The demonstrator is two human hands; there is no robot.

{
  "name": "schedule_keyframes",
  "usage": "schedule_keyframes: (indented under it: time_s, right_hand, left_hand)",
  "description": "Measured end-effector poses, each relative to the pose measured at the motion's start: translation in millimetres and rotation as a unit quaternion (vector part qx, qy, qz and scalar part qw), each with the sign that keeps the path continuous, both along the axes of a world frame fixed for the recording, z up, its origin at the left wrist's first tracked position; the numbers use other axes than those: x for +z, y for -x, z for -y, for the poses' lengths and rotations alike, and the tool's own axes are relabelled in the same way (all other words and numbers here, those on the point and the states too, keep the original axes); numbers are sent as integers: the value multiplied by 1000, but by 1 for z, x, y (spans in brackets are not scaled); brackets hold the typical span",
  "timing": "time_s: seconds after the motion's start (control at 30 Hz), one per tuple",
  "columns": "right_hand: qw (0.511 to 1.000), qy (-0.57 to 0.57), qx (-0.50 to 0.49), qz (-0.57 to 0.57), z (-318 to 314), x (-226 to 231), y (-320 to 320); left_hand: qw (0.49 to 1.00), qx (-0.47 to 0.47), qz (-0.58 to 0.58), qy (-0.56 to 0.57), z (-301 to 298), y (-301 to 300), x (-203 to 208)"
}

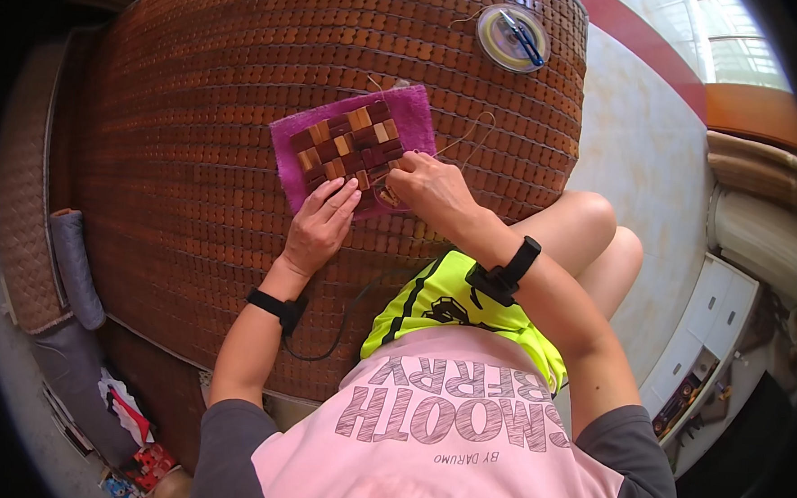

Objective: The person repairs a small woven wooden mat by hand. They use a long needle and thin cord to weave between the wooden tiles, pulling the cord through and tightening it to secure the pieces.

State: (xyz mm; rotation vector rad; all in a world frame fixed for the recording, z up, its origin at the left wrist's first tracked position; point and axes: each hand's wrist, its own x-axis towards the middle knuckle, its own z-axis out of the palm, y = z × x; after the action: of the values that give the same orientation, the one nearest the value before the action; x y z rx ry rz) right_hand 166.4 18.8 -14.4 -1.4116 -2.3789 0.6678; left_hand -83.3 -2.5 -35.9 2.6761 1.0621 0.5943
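A checkered panel of small brown and tan wooden tiles [350,145] lies on a purple cloth [415,106]. My left hand [319,222] rests at the panel's near edge, its fingers stretched flat across the tiles. At the panel's right near corner, the fingers of my right hand [433,188] are pinched together on a thin tan cord. That cord [488,117] loops out to the right over the mat. A few light tiles [388,196] show beside the right fingertips. The fingertips themselves are partly hidden.
Under everything is a brown tiled mat [196,148] on a bed-like surface. A round spool [485,51] with a blue-handled cutting tool [522,39] on it lies at the far right. A rolled grey cloth [77,268] lies at the left; a white cabinet [706,310] stands right.
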Motion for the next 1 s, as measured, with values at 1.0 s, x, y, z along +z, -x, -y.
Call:
schedule_keyframes:
  time_s: [1.0]
  right_hand:
    - [997,31,-40,-61,-12,-15,24]
  left_hand:
    - [954,152,205,160,-6,-5,5]
